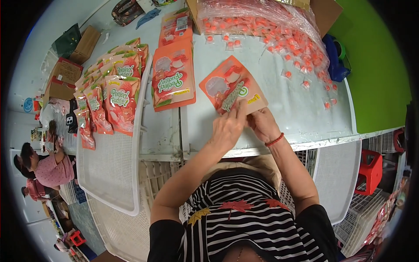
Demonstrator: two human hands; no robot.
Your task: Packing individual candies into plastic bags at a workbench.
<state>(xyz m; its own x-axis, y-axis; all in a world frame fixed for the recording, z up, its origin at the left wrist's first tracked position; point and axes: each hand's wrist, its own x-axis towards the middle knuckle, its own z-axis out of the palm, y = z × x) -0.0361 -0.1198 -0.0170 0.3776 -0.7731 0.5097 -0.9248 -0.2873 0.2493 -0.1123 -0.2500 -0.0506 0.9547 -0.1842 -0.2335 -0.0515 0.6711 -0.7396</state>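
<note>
A flat pink candy pouch (pixel 232 84) lies tilted on the white table in front of me, its near edge between my hands. The fingers of my left hand (pixel 228 130) press on the pouch's printed face near that edge. My right hand (pixel 264 124), with a red beaded bracelet at the wrist, pinches the near right corner; its fingertips are partly hidden by the pouch. Just left lies a stack of similar flat pouches (pixel 173 78), and another pouch pile (pixel 175 28) sits behind it.
Loose wrapped red candies (pixel 288 56) spill from a plastic-lined carton (pixel 325 13) at the back right. Filled pouches (pixel 122 102) stand in a white mesh tray (pixel 109 166) on the left. A blue tape dispenser (pixel 335 61) is at the right edge. Other people (pixel 54 168) work far left.
</note>
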